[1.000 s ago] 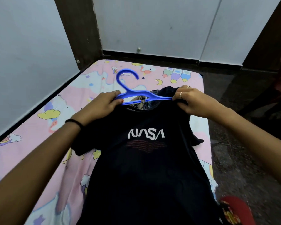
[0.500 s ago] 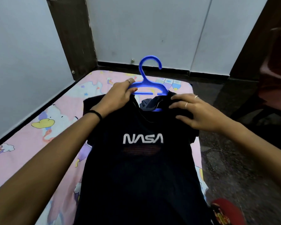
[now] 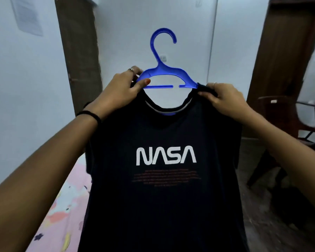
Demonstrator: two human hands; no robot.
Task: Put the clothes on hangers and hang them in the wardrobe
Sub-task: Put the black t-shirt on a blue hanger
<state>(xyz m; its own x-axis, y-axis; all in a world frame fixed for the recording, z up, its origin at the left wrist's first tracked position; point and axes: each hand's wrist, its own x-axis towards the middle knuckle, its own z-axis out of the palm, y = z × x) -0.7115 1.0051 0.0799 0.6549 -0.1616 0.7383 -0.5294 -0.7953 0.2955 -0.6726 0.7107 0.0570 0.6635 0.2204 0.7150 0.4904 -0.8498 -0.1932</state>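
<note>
Held up mid-frame: dark NASA T-shirt (image 3: 164, 179) on blue hanger (image 3: 168, 77), bar running left to right, hook up toward top centre. Left hand (image 3: 120, 91) pinching hanger's left end and collar; right hand (image 3: 224, 97) gripping right shoulder fabric. No wardrobe or other container in view; pink bedsheet (image 3: 62, 206) lower left

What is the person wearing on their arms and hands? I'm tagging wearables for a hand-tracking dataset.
Both forearms are bare, with no sleeves in view. The left hand has a black band around its wrist, a ring on one finger, and an orange-red painted thumbnail. The right hand has a thin ring on one finger. No gloves or watch are visible.
</note>
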